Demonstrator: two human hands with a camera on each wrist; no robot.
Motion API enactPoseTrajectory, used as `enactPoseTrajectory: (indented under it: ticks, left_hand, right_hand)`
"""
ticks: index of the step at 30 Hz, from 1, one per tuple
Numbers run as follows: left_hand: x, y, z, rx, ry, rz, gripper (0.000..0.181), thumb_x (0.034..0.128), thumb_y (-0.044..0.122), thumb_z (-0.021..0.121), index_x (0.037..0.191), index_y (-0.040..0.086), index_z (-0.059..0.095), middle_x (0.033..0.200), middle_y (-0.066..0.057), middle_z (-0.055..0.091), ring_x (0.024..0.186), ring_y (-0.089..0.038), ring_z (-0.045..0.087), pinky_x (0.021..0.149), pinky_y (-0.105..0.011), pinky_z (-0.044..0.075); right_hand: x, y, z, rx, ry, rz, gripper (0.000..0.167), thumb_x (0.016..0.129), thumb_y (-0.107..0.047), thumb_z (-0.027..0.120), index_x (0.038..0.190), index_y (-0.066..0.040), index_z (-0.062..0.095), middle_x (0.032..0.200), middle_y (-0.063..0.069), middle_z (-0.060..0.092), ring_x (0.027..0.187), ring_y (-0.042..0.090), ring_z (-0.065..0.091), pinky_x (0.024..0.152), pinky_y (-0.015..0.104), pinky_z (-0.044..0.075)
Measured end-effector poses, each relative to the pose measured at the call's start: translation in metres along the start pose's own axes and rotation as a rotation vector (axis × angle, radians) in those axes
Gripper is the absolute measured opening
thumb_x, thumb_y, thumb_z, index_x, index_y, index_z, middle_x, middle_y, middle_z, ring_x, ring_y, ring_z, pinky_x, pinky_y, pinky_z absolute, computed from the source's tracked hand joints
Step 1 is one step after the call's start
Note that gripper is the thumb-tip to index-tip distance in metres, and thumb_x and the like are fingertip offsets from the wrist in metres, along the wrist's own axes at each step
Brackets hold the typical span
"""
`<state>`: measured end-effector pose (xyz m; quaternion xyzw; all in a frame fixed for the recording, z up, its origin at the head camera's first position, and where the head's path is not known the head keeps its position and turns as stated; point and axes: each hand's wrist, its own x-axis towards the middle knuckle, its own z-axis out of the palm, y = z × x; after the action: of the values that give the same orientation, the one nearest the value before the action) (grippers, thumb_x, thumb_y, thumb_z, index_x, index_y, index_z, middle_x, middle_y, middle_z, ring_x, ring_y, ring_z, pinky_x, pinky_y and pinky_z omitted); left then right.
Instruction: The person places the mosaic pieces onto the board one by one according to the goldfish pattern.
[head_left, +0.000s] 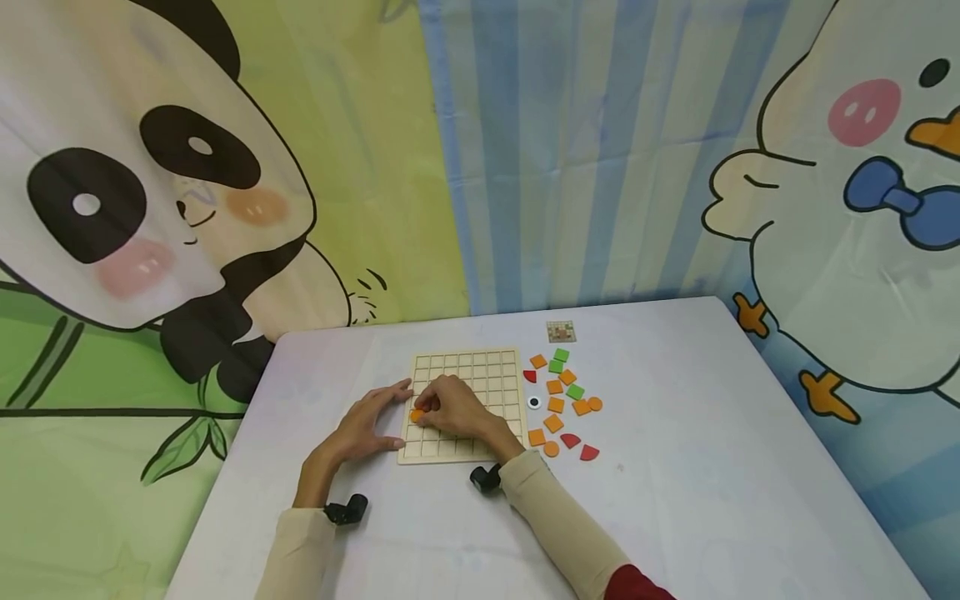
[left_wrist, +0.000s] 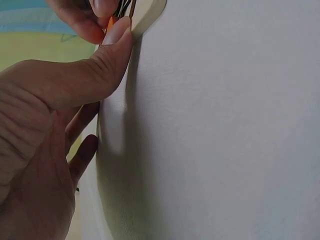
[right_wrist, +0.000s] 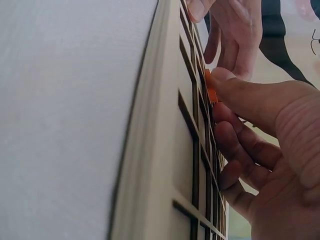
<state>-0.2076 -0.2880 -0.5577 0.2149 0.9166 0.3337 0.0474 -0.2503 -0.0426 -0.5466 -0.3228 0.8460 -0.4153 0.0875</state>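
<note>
A wooden grid board (head_left: 465, 451) lies on the white table. At its left edge the right hand (head_left: 459, 408) pinches an orange round piece (head_left: 417, 415) between thumb and fingers, over the left part of the grid. In the right wrist view this hand (right_wrist: 272, 135) holds the orange piece (right_wrist: 210, 86) against the grid bars. The left hand (head_left: 367, 423) has its thumb and fingers spread and touches the board's left edge. Its thumb lies at the board's rim in the left wrist view, where the left hand (left_wrist: 60, 100) shows large.
Right of the board lie several orange squares (head_left: 553, 423), green squares (head_left: 575, 391), red quarter pieces (head_left: 589, 452), orange rounds (head_left: 595, 404) and a white round piece with a dark centre (head_left: 534, 402). A small patterned card (head_left: 561, 332) lies behind them.
</note>
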Motion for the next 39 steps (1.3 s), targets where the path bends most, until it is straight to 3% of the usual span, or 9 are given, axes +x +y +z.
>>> enactPoseTrajectory:
  ticks: [6, 12, 22, 33, 39]
  left_hand:
    - [0.0, 0.001, -0.002, 0.0, 0.012, 0.016, 0.09, 0.077, 0.023, 0.099, 0.155, 0.005, 0.058, 0.174, -0.015, 0.043, 0.156, -0.048, 0.043, 0.121, -0.078, 0.034]
    - [0.003, 0.002, -0.003, -0.004, 0.001, -0.009, 0.091, 0.0766, 0.02, 0.099, 0.157, 0.007, 0.057, 0.176, -0.012, 0.042, 0.157, -0.045, 0.041, 0.123, -0.076, 0.034]
    - [0.002, 0.003, -0.002, -0.005, 0.003, -0.018, 0.089, 0.0754, 0.019, 0.099, 0.154, 0.008, 0.059, 0.175, -0.012, 0.043, 0.157, -0.046, 0.042, 0.124, -0.076, 0.033]
    - [0.0, 0.004, 0.001, 0.017, -0.01, -0.022, 0.088, 0.0776, 0.013, 0.098, 0.156, 0.01, 0.058, 0.176, -0.011, 0.041, 0.158, -0.046, 0.041, 0.125, -0.075, 0.033]
    - [-0.001, 0.003, 0.001, 0.028, 0.005, -0.015, 0.087, 0.0764, 0.013, 0.098, 0.154, 0.009, 0.059, 0.175, -0.012, 0.043, 0.157, -0.046, 0.042, 0.124, -0.074, 0.034]
  right_hand:
    - [0.003, 0.001, 0.004, -0.047, 0.013, -0.007, 0.011, 0.096, -0.016, 0.085, 0.105, -0.011, 0.086, 0.095, -0.003, 0.082, 0.079, 0.0, 0.066, 0.075, 0.018, 0.054]
    - [0.006, 0.003, 0.006, -0.069, 0.022, -0.025, 0.007, 0.096, -0.016, 0.085, 0.101, -0.012, 0.087, 0.092, -0.004, 0.081, 0.078, 0.0, 0.064, 0.073, 0.018, 0.053]
    - [-0.004, -0.003, -0.007, -0.072, 0.017, -0.015, 0.02, 0.095, -0.017, 0.085, 0.113, -0.007, 0.086, 0.107, 0.0, 0.084, 0.089, 0.001, 0.069, 0.079, 0.019, 0.056]
    - [-0.038, -0.002, -0.05, -0.002, 0.055, -0.004, 0.037, 0.088, -0.021, 0.093, 0.117, 0.0, 0.083, 0.111, 0.015, 0.083, 0.1, 0.027, 0.074, 0.084, 0.031, 0.059]
    - [-0.056, 0.0, -0.074, 0.01, 0.082, 0.013, 0.034, 0.087, -0.015, 0.093, 0.115, 0.0, 0.083, 0.112, 0.017, 0.082, 0.097, 0.027, 0.073, 0.084, 0.034, 0.06]
